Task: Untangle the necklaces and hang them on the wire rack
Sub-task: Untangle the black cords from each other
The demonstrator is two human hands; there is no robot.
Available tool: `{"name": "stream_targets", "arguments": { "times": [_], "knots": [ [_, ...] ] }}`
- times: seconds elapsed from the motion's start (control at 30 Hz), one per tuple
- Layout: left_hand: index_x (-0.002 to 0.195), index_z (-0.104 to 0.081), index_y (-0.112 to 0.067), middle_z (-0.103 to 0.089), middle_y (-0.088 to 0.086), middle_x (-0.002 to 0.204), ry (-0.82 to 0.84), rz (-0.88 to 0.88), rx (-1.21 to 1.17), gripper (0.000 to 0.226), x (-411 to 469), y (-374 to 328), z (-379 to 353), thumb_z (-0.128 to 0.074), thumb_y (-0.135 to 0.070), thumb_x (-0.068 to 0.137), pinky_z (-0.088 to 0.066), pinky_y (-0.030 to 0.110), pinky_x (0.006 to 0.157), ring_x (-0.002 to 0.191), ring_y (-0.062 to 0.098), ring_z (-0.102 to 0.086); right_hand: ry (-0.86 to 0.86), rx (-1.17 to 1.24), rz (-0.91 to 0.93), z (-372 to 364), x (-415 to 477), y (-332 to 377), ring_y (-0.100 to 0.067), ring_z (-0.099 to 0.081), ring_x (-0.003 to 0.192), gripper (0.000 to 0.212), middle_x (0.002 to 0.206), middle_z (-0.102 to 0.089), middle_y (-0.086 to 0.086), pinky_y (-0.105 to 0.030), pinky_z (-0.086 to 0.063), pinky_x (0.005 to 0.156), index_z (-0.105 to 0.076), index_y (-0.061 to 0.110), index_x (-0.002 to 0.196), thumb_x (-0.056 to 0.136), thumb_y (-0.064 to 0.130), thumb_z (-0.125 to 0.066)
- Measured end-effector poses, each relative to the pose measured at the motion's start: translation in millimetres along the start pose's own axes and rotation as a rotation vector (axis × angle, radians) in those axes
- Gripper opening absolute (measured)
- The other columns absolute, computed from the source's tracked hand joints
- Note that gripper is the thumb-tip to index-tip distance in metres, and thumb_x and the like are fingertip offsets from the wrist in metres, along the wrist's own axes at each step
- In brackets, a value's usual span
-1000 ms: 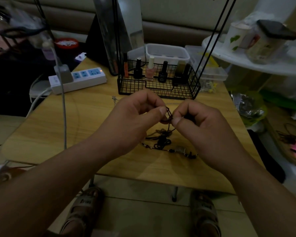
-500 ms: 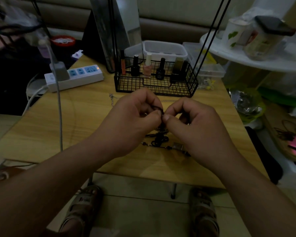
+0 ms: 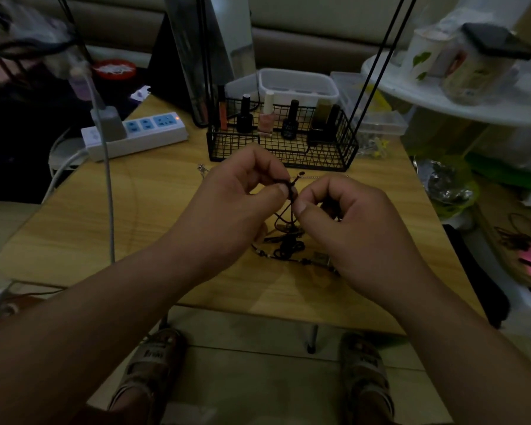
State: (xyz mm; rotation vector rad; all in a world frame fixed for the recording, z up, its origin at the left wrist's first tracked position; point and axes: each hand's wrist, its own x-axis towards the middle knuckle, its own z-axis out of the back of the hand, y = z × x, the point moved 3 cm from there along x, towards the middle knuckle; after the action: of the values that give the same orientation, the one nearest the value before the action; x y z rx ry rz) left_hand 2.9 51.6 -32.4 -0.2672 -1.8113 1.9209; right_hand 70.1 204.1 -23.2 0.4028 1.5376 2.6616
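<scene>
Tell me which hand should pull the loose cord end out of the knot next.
Probably the right hand: it pinches the cord just under the loose end, while the left hand pinches the knot and can anchor it.

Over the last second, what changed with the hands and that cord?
The left hand and right hand kept pinching the dark cord; their thumbs pressed together, then parted slightly, and a cord end now pokes up between them. The necklace tangle on the table and the wire rack stayed put.
</scene>
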Motion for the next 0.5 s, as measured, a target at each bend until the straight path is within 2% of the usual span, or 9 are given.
{"name": "stream_targets", "arguments": {
  "times": [0.17,0.23,0.3,0.4,0.5],
  "knots": [
    [0.120,-0.055,-0.022,-0.067,-0.004,0.087,0.000,0.005,0.009,0.030,0.1,0.3,2.8,-0.063,-0.004,0.097,-0.046,0.027,0.050,0.058,0.009,-0.051,-0.028,0.022,-0.025,5.1,1.6,-1.2,0.002,-0.051,0.052,0.013,0.062,-0.059,0.015,-0.009,-0.038,0.047,-0.068,0.021,0.083,0.096,0.020,-0.065],
    [0.121,-0.055,-0.023,-0.066,-0.004,0.087,0.000,0.006,0.019,0.034,0.0,0.6,2.6,-0.063,-0.003,0.096,-0.045,0.029,0.049,0.058,0.012,-0.050,-0.067,-0.018,-0.027,5.3,1.8,-3.5,0.000,-0.052,0.055,0.008,0.068,-0.059,0.014,-0.009,-0.037,0.047,-0.066,0.022,0.088,0.097,0.023,-0.065],
    [0.121,-0.055,-0.024,-0.067,-0.003,0.087,0.000,0.005,0.028,0.034,0.2,0.4,2.0,-0.065,-0.003,0.097,-0.044,0.034,0.049,0.056,0.015,-0.049,-0.140,-0.097,0.011,6.5,1.8,-3.7,-0.006,-0.051,0.061,0.002,0.082,-0.055,0.014,-0.010,-0.037,0.052,-0.063,0.030,0.096,0.095,0.029,-0.065],
    [0.121,-0.056,-0.025,-0.068,-0.002,0.088,0.001,0.003,0.047,0.034,0.7,0.1,1.3,-0.066,-0.005,0.096,-0.044,0.031,0.051,0.054,0.010,-0.051,-0.200,-0.178,0.095,7.3,1.4,-1.5,-0.013,-0.051,0.069,0.011,0.103,-0.053,0.015,-0.012,-0.038,0.060,-0.061,0.036,0.100,0.091,0.032,-0.066],
    [0.123,-0.056,-0.026,-0.069,-0.002,0.089,0.005,-0.003,0.082,0.035,1.2,0.6,0.9,-0.068,-0.007,0.096,-0.045,0.027,0.054,0.054,0.004,-0.054,-0.199,-0.213,0.145,6.2,1.4,-0.2,-0.011,-0.050,0.072,0.008,0.099,-0.051,0.016,-0.011,-0.036,0.063,-0.064,0.035,0.096,0.090,0.034,-0.069]
  ]
}}
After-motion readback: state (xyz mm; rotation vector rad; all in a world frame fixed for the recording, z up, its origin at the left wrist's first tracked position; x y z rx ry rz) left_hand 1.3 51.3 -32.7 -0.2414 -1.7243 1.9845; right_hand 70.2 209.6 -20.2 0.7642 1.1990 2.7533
